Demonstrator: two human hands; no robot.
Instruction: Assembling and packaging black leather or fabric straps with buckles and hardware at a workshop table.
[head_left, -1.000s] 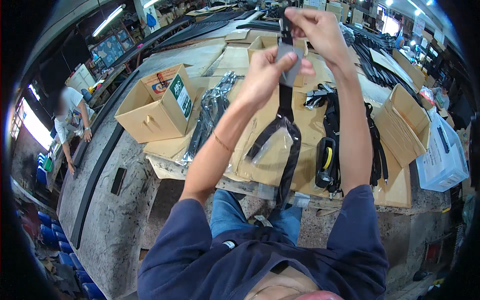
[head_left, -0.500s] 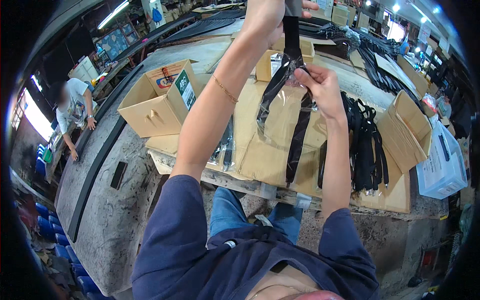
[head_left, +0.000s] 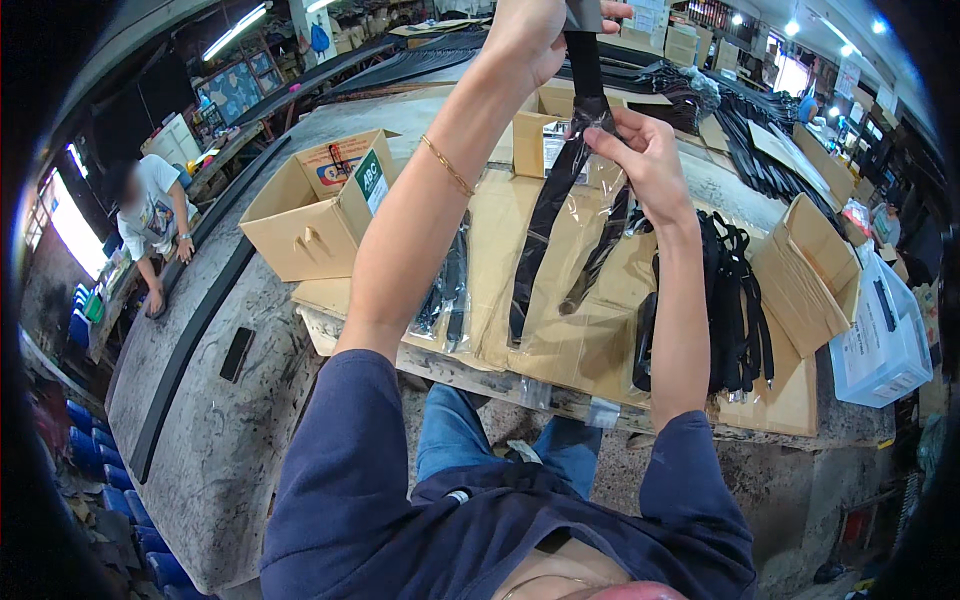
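Note:
A long black strap (head_left: 586,72) hangs from my left hand (head_left: 535,45) at the top edge, which cuts off part of that hand. Its fingers grip the strap's upper end beside a grey piece whose kind I cannot make out. Lower down, my right hand (head_left: 652,165) pinches the strap where a clear plastic sleeve (head_left: 590,205) begins. Inside the sleeve the strap is doubled, and two dark lengths hang apart over the cardboard (head_left: 490,290). To the left, beside my left forearm, lie bagged black straps (head_left: 455,290). Several loose black straps (head_left: 735,310) are heaped right of my right forearm.
Open cardboard boxes stand left (head_left: 300,215), behind the strap (head_left: 528,145) and right (head_left: 810,265). A translucent blue bin (head_left: 885,335) sits at the right edge. Across the left table, near a long black strip (head_left: 195,345), a person (head_left: 155,205) works.
My right hand has moved slightly up and left along the strap. Within the sleeve, the left length now hangs lower and the right one ends higher. My left hand stays nearly in place.

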